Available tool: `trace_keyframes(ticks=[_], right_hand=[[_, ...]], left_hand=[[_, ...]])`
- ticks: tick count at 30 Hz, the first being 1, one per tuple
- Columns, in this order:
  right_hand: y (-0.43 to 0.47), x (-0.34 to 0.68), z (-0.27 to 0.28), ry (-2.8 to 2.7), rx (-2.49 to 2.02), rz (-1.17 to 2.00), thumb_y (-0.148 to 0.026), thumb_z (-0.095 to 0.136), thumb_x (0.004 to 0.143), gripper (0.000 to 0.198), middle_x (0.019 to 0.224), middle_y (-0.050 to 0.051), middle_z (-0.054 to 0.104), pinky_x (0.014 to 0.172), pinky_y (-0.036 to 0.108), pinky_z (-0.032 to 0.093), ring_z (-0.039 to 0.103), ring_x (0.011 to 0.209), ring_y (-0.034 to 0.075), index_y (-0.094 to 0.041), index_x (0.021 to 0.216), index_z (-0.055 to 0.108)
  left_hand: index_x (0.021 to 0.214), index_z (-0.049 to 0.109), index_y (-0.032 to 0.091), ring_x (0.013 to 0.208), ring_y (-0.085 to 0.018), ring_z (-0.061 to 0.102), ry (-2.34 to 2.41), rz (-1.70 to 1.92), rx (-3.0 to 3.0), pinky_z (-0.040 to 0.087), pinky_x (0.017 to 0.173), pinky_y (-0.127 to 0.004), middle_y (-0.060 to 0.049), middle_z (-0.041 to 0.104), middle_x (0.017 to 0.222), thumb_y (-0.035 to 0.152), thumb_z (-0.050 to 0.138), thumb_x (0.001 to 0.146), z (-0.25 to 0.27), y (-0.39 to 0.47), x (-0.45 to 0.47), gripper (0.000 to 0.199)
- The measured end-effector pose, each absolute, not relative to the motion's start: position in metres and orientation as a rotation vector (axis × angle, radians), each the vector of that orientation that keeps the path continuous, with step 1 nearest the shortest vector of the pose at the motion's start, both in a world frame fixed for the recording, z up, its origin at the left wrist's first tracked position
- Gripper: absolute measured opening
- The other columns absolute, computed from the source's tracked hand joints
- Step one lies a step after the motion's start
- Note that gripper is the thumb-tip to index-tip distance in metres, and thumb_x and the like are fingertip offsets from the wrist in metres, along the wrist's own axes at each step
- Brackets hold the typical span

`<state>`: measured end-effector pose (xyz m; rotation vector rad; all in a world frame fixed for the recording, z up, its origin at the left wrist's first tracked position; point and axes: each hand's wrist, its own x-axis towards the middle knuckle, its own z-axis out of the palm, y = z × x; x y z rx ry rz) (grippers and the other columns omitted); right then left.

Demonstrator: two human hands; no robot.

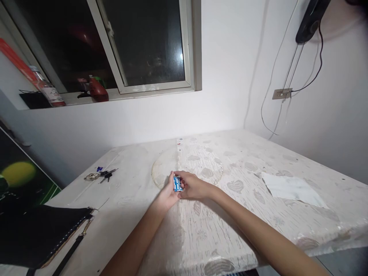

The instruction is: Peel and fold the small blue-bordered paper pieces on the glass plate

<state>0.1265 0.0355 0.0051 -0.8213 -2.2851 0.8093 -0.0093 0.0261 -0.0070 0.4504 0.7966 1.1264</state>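
Note:
A small blue-and-white pack, shaped like a little stack of cards, is held between my two hands above the table. My left hand is closed round its left side, with the thumb upright along the edge. From the right, my right hand grips it, fingers curled at its upper and right edges. Fingers cover part of the pack, so its exact kind cannot be made out.
A bunch of keys lies at the left, behind a black bag with a strap. To the right rests a white cloth or paper sheet. Beyond the table stand a wall and a window, with a glass bottle on its sill.

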Motion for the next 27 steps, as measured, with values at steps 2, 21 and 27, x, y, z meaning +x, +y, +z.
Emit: trace_keyframes(ticks=[2,21,27], right_hand=[[0.0332,0.1251,0.0058,-2.325,-0.813,0.751,-0.022,0.066,0.065,0.051,0.084,0.001,0.055,0.075,0.030,0.039,0.050,0.077,0.015,-0.020,0.114,0.050],[0.0301,0.1279,0.0102,-2.329,-0.856,0.624,-0.019,0.062,0.070,0.024,0.077,0.001,0.055,0.055,0.022,0.031,0.048,0.067,0.012,-0.017,0.093,0.053],[0.0326,0.1289,0.0124,-2.299,-0.910,0.586,-0.023,0.063,0.071,0.029,0.081,0.002,0.057,0.055,0.022,0.031,0.049,0.068,0.013,-0.017,0.098,0.054]], left_hand=[[0.069,0.048,0.016,0.049,-0.010,0.047,0.852,1.132,0.465,0.042,0.046,-0.022,0.000,0.047,0.055,0.043,0.050,0.083,-0.0055,0.0247,-0.0078,0.030],[0.065,0.048,0.015,0.046,-0.008,0.044,0.942,1.103,0.542,0.043,0.048,-0.021,0.001,0.046,0.055,0.048,0.041,0.085,-0.0014,0.0197,-0.0004,0.039],[0.079,0.051,0.015,0.052,-0.011,0.051,0.875,1.123,0.440,0.046,0.054,-0.025,-0.002,0.052,0.062,0.044,0.037,0.088,0.0032,0.0198,0.0006,0.033]])
